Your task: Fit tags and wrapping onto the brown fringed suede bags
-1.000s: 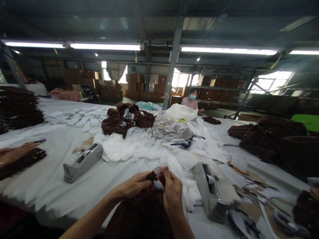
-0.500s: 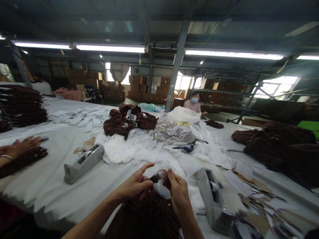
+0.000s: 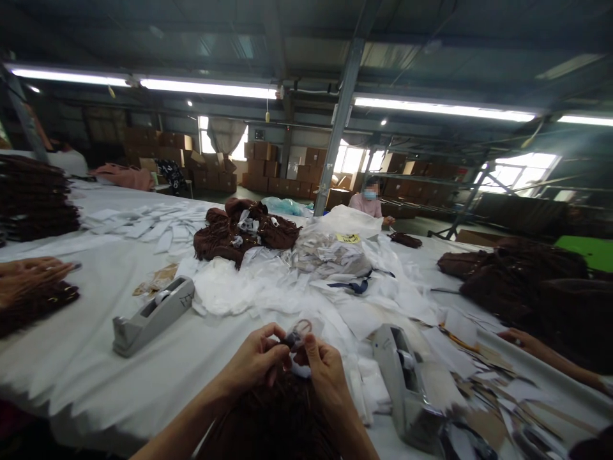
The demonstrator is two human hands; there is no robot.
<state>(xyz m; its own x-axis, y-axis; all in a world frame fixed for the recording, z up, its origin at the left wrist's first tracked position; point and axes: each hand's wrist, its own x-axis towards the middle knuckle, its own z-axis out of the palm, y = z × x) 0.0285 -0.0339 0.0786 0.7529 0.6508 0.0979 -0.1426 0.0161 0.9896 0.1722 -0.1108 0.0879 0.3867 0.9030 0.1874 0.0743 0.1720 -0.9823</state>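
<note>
My left hand [image 3: 263, 354] pinches the end of a short dark strap [image 3: 289, 338]. Close beside it, my right hand [image 3: 323, 367] is closed on a clear plastic wrapper [image 3: 313, 328] around a ring-shaped metal piece [image 3: 302, 327] at the strap's tip. The two hands nearly touch, and some fingertips are hidden. Below them lies a dark brown fringed item [image 3: 272, 421], seemingly a bag, partly covered by my forearms. A grey tape dispenser [image 3: 407, 383] stands right of my right hand, and a second grey tape dispenser [image 3: 153, 316] is to the left.
Brown fringed bags [image 3: 244, 233] and crumpled white wrapping [image 3: 239, 287] lie ahead on the white-covered table [image 3: 76, 358]. Co-workers' hands appear at left [image 3: 33, 278] and right [image 3: 524, 342]. A dark pile [image 3: 527, 281] and paper scraps [image 3: 498, 390] are on the right.
My left index finger, stretched out before, has curled in to the strap, and my hands have come closer together. A co-worker's arm has entered from the right.
</note>
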